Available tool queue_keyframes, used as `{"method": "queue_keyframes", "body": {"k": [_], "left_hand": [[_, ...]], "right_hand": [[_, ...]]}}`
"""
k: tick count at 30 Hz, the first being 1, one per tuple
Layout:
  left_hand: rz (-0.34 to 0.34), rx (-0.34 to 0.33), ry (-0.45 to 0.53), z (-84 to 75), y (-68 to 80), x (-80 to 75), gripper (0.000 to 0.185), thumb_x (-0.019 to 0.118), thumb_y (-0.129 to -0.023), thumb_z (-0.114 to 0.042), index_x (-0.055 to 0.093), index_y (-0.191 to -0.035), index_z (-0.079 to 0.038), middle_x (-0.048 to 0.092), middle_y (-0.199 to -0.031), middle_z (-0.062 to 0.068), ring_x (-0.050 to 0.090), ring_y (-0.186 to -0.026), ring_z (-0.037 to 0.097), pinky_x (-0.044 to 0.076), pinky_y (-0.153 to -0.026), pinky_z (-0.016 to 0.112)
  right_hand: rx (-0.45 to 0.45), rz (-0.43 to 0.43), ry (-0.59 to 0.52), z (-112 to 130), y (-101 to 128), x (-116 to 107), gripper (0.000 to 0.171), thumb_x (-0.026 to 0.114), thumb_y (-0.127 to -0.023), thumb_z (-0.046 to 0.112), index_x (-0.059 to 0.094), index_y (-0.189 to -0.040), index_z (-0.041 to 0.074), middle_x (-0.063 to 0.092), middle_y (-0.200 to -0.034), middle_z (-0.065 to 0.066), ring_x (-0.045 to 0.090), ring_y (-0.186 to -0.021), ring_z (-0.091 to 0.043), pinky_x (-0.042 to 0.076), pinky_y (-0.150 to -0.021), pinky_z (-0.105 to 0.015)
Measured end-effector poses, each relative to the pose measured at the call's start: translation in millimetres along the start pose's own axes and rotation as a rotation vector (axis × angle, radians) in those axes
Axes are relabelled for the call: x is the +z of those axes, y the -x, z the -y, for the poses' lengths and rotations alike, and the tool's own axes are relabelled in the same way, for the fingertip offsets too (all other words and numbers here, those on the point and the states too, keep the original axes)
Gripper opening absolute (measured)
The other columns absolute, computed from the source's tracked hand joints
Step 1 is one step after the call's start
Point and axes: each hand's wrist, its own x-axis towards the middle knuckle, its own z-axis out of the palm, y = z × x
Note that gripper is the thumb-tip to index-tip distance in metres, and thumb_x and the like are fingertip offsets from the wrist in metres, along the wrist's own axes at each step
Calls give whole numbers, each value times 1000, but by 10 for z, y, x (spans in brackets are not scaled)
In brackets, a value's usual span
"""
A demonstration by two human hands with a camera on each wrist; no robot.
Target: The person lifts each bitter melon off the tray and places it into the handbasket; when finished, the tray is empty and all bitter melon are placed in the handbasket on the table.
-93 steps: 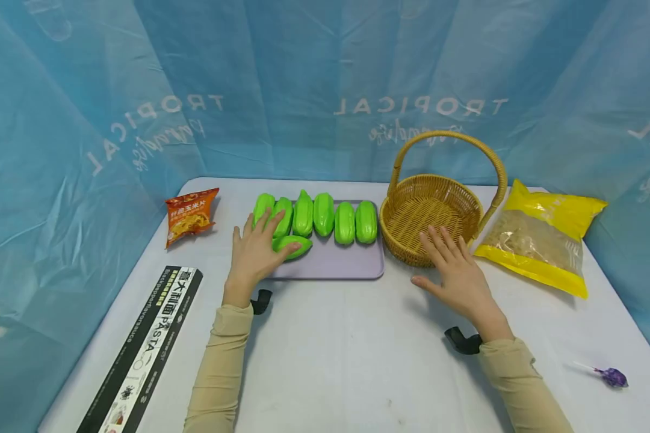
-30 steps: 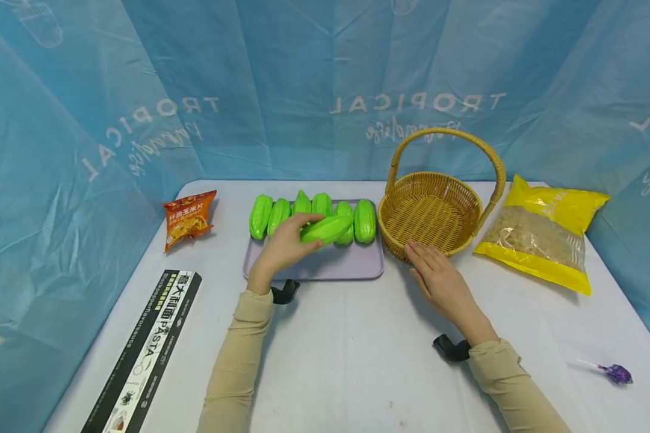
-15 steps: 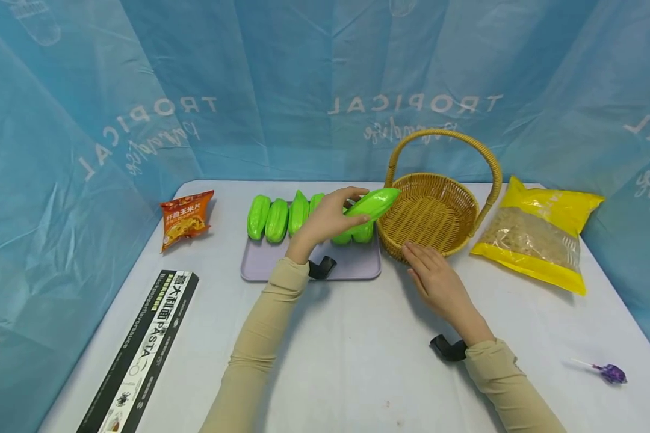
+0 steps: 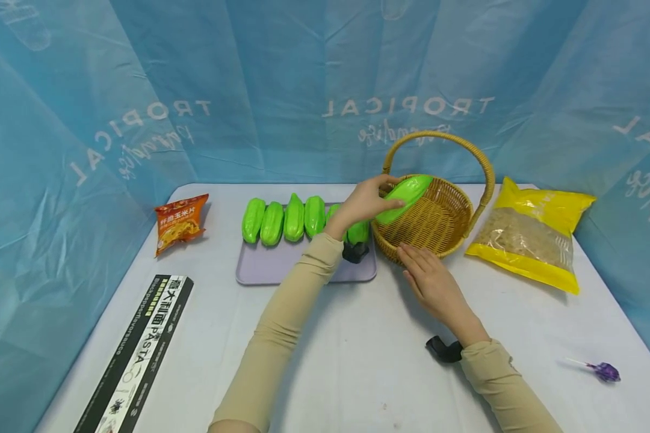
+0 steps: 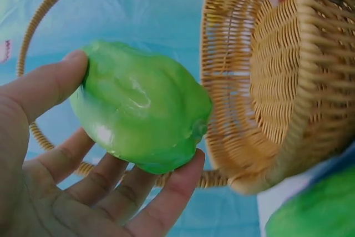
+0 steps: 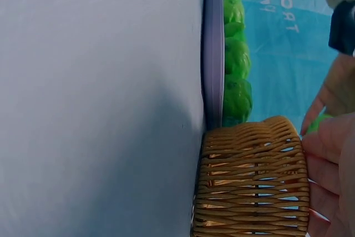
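The left hand (image 4: pixel 364 203) curls thumb and fingers round a green gourd (image 4: pixel 404 190), held over the basket (image 4: pixel 436 224) rim at its 10 o'clock. The right hand (image 4: pixel 430 278) rests with straight fingers against the basket wall at 6 o'clock. The glossy gourd could slip and strike the rim, tipping out toward the tray (image 4: pixel 281 267); how firmly the basket is steadied is hard to tell.

Our left hand (image 4: pixel 364 202) reaches forward on an outstretched arm, thumb and curled fingers (image 5: pixel 166 203) closed around what they hold. Our right hand (image 4: pixel 430 279) lies flat, fingers straight, nearer our body.
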Motion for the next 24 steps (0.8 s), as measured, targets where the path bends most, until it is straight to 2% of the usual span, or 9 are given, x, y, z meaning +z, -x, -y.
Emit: {"method": "queue_keyframes", "body": {"k": [5, 11, 18, 24], "left_hand": [[36, -79, 69, -53, -181, 50, 56, 65, -92, -35, 47, -143, -20, 55, -136, 7, 55, -120, 21, 51, -94, 35], [77, -163, 191, -87, -419, 116, 55, 62, -95, -33, 46, -144, -14, 49, -144, 10, 54, -124, 23, 52, -93, 33], [117, -358, 416, -132, -605, 194, 60, 61, -96, -31, 40, -148, -11, 47, -144, 13, 54, -125, 28, 51, -97, 44], [147, -468, 462, -204, -697, 256, 60, 60, -96, -32, 39, -147, -8, 49, -142, 13, 53, -126, 30, 50, -100, 46]], "right_hand": [[-3, 0, 3, -18, 6, 1, 51, 65, -88, 6, 52, -136, -4, 54, -138, -22, 54, -126, -37, 37, -109, -52], [-15, -14, -4, -35, 5, -5, 51, 65, -86, 5, 53, -134, -5, 56, -137, -23, 55, -124, -38, 39, -107, -53], [-12, -4, -15, -18, -1, 11, 49, 64, -87, 5, 54, -134, -6, 56, -136, -23, 55, -124, -38, 39, -106, -53], [-3, 11, -6, -8, -14, -5, 47, 64, -89, 7, 55, -133, -5, 57, -135, -22, 54, -124, -37, 40, -106, -53]]}}
